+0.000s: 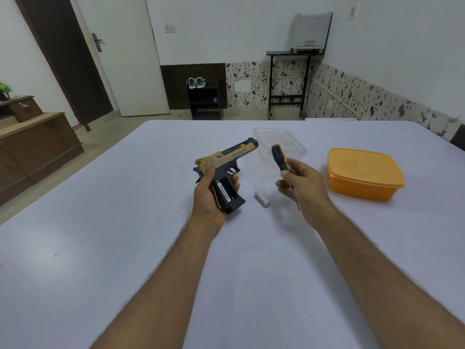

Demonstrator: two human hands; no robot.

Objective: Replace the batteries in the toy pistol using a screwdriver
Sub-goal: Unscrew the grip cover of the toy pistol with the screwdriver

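Pistol [227, 161] and screwdriver [281, 161] are both off the white table [100, 222], one in each hand. The left hand [210, 197] grips the toy by its handle: the thumb lies up along the rear of the yellow slide, at about 11 o'clock from the palm, and the fingertips curl round the front of the grip just under the trigger guard. The barrel points away toward 1 o'clock. The side of the handle faces up with the battery bay uncovered, and one white battery [224, 193] with black lettering sits in it, lying between the thumb side of the palm and the wrapped fingers.

The right hand [304, 187] pinches the screwdriver between thumb and bent fingers, at the spot where the black-and-yellow handle meets the thin shaft. The handle sticks out past the fingertips toward 11 o'clock; the shaft runs back down across the palm toward 5 o'clock.

A loose battery [262, 199] lies on the table between the two hands, just off the butt of the toy at 3 o'clock and touching neither hand.

A clear plastic lid [293, 137] lies at 12 o'clock beyond the right hand, and a closed orange box [364, 173] stands at 3 o'clock from that hand, well apart from it.
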